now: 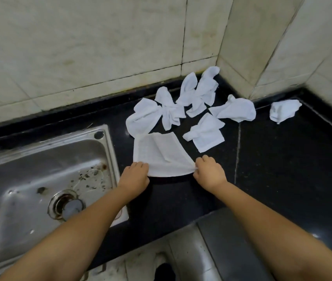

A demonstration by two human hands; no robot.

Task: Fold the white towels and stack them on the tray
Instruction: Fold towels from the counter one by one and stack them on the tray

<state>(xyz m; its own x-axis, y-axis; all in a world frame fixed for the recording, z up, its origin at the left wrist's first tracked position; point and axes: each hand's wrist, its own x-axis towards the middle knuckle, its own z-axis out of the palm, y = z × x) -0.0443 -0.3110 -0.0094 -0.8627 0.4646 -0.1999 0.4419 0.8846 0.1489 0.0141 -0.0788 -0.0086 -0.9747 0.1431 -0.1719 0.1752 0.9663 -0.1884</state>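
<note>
A white towel point(161, 154) lies partly spread on the black counter, one flap folded over its middle. My left hand point(135, 175) pinches its near left corner and my right hand point(208, 172) pinches its near right corner, stretching the near edge between them. Behind it lie several crumpled white towels point(173, 110) in a loose cluster. Another crumpled towel point(282, 110) sits apart at the far right. No tray is in view.
A stainless steel sink point(39, 185) with a dirty drain is set into the black counter point(282, 169) to the left. Tiled walls point(100, 47) close the back and right corner. The counter's front edge steps inward near my right forearm.
</note>
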